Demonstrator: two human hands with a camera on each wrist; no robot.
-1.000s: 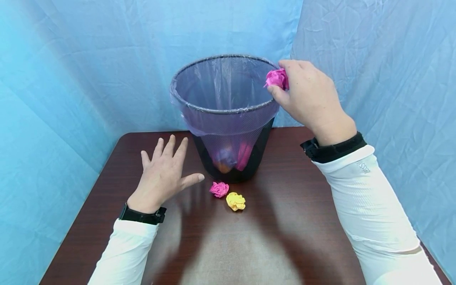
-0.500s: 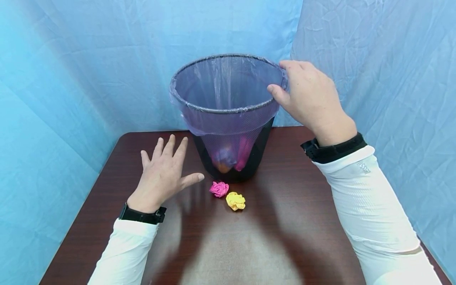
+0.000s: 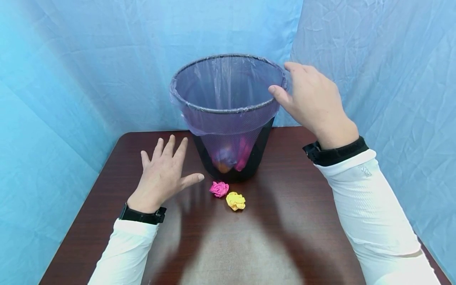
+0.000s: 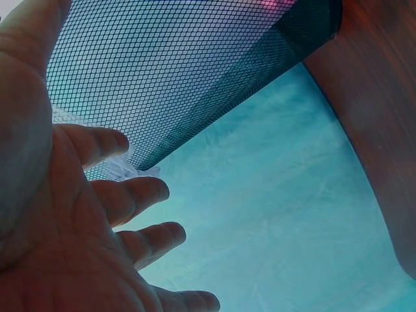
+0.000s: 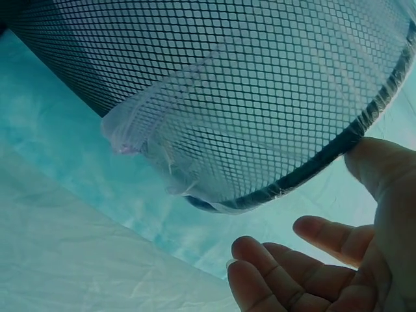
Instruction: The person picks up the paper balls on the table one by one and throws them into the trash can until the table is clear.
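Note:
A black mesh wastebasket (image 3: 265, 136) lined with a thin purple plastic bag (image 3: 228, 122) stands upright on the table. Through its mesh, pink and orange shapes show at the bottom. My right hand (image 3: 315, 99) is at the basket's right rim, thumb apart from the fingers and nothing held; in the right wrist view the thumb (image 5: 383, 169) reaches the rim. Left of the basket, my left hand (image 3: 160, 176) is spread flat over the table, holding nothing. A pink crumpled paper ball (image 3: 219, 189) and a yellow crumpled paper ball (image 3: 236, 201) lie in front of the basket.
The dark brown wooden table (image 3: 285, 190) has rounded back corners. Light blue cloth (image 3: 107, 59) hangs behind it and along both sides.
The pink paper ball in my right hand has been let go into the basket. That hand has since shifted slightly right. My left hand has not moved.

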